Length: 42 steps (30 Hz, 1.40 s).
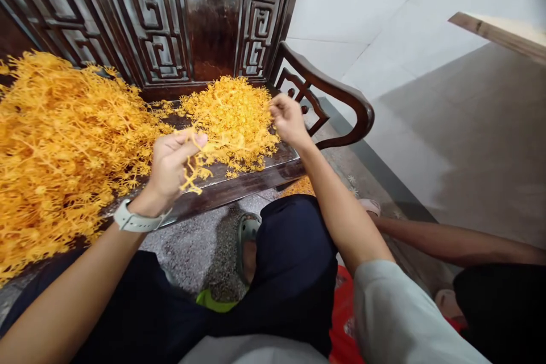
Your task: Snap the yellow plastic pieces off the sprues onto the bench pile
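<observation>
My left hand (173,166), with a pale watch on its wrist, is closed around a yellow plastic sprig (194,173) that hangs down from its fingers. My right hand (288,119) reaches into the smaller heap of yellow sprigs (232,119) on the dark wooden bench seat (239,185), fingers pinched at the heap's right edge; what they hold is hidden. A much larger heap of the same sprigs (60,148) fills the bench's left side.
The bench has a carved dark back (179,17) and a curved armrest (336,96) at right. My knees in dark trousers and a sandalled foot (247,239) are below. Another person's arm (447,242) lies at lower right. A red bag (345,307) sits on the floor.
</observation>
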Each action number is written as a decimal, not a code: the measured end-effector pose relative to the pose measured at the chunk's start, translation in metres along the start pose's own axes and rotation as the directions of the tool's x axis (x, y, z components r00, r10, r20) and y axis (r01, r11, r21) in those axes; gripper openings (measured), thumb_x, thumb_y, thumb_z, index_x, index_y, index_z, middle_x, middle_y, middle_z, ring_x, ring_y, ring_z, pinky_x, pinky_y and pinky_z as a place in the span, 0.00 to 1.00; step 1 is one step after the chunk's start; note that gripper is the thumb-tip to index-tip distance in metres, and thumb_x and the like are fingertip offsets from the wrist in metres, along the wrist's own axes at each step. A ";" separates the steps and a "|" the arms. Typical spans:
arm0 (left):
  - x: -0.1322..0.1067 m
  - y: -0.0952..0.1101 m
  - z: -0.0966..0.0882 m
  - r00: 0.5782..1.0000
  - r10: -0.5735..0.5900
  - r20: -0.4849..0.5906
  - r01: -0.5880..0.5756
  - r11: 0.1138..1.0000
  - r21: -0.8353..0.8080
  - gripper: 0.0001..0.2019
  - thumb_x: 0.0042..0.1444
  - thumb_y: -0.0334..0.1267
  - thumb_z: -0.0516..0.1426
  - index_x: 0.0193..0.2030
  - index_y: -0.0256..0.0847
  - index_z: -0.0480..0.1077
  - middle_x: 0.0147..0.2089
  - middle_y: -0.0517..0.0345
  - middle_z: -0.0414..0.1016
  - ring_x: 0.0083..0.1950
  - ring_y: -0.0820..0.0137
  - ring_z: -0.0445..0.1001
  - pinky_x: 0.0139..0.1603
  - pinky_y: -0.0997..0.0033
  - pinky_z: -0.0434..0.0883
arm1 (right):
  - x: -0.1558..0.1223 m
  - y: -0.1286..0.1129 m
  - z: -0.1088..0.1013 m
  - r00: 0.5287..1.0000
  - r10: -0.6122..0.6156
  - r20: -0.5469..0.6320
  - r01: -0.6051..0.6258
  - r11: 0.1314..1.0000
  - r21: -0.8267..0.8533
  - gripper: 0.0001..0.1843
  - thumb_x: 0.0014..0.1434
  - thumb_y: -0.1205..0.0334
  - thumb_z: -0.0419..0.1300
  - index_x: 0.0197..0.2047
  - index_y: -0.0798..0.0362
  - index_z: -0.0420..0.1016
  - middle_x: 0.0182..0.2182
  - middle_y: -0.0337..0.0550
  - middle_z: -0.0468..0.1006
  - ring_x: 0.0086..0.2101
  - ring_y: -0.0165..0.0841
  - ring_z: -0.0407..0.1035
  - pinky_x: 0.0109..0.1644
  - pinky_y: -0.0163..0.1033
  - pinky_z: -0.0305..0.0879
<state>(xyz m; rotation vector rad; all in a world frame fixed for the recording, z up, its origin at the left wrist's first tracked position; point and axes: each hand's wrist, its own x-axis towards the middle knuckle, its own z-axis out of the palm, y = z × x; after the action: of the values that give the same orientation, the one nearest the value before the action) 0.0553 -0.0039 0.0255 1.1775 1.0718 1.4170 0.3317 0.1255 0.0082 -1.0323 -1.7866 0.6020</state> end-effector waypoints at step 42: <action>-0.006 0.004 0.038 0.925 0.350 -0.148 -0.302 0.914 0.270 0.19 0.71 0.43 0.61 0.28 0.43 0.65 0.25 0.63 0.59 0.25 0.74 0.58 0.26 0.67 0.54 | 0.010 -0.032 0.019 0.890 0.403 -0.216 -0.236 0.810 0.537 0.14 0.68 0.71 0.58 0.32 0.49 0.61 0.28 0.33 0.67 0.27 0.26 0.61 0.33 0.35 0.63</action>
<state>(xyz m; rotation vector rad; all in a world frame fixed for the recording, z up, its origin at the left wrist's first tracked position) 0.0924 -0.0091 0.0342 1.4725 1.2520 1.7245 0.3000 0.1182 0.0298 -1.0030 -1.0830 0.9876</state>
